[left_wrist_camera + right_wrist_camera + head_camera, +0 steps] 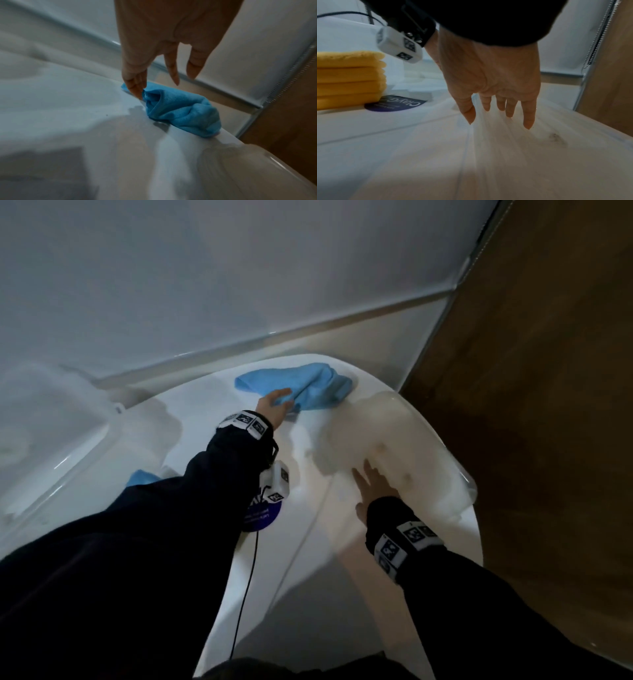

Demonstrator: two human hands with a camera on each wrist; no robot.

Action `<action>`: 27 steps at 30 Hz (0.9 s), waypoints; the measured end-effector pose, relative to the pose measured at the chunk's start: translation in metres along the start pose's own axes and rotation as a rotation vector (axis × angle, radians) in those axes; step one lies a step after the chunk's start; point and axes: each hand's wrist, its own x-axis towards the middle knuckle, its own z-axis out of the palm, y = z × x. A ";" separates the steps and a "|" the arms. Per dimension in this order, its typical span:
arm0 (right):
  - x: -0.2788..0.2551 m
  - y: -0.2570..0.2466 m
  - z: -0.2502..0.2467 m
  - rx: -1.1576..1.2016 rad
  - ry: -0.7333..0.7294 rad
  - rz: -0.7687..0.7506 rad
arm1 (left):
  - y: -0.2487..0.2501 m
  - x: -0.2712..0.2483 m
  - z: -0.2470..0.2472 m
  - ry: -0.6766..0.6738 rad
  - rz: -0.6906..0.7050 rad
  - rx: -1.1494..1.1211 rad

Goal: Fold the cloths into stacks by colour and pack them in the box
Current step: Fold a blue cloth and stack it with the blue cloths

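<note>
A crumpled blue cloth [308,386] [181,112] lies at the far edge of the white table [205,405]. My left hand [286,402] [139,94] reaches out to it and pinches its near edge between thumb and forefinger, while the other fingers hang straight. My right hand [364,470] [500,119] is spread flat and holds nothing, low over the table beside a blurred clear plastic box [421,440]. A stack of folded yellow cloths [349,79] stands to the left in the right wrist view. A bit of another blue cloth [140,477] peeks out behind my left sleeve.
A second pale translucent container [51,422] sits at the far left. A dark round sticker [262,517] [395,104] marks the table under my left wrist camera. The table's right edge drops to a brown wooden floor [548,405]. A grey wall runs behind.
</note>
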 end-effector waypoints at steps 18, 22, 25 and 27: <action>-0.003 0.013 0.001 0.010 0.046 -0.059 | 0.026 -0.019 -0.009 0.262 0.221 -0.395; -0.011 -0.005 -0.034 0.293 0.317 0.036 | 0.053 -0.070 -0.024 0.110 0.512 -0.118; -0.022 -0.014 -0.070 0.691 0.677 -0.034 | 0.073 -0.114 -0.037 0.075 0.614 -0.024; -0.029 -0.018 -0.096 0.869 0.808 -0.331 | 0.089 -0.142 -0.045 0.041 0.663 0.069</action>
